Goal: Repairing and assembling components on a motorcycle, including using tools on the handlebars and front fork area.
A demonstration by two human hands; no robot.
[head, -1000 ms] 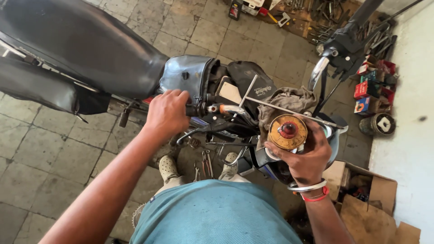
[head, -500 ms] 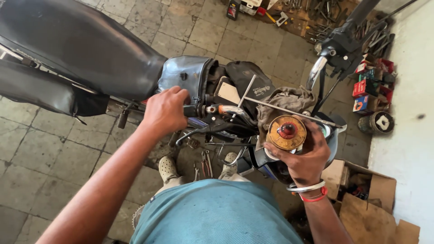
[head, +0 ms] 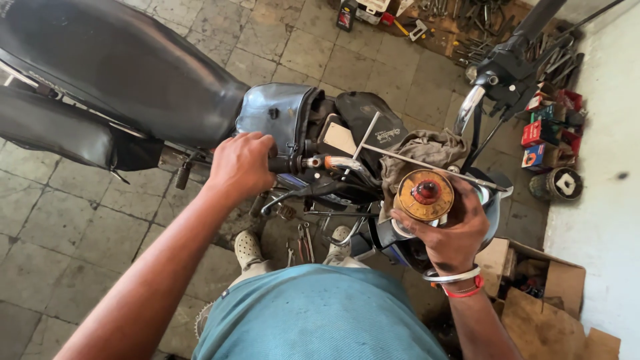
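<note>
Left hand (head: 241, 163) wrapped around the handlebar grip (head: 288, 164) of the motorcycle (head: 120, 73), fingers clamped on it. Right hand (head: 448, 227) holds a round yellow can (head: 423, 195) with red centre cap upright — fingers curled tight around its side, just beside a grey rag (head: 427, 150) draped over the bike

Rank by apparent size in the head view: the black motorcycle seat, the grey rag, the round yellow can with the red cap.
1. black motorcycle seat, largest by far
2. grey rag
3. round yellow can, slightly smaller than the rag, though it sits nearer the camera
</note>
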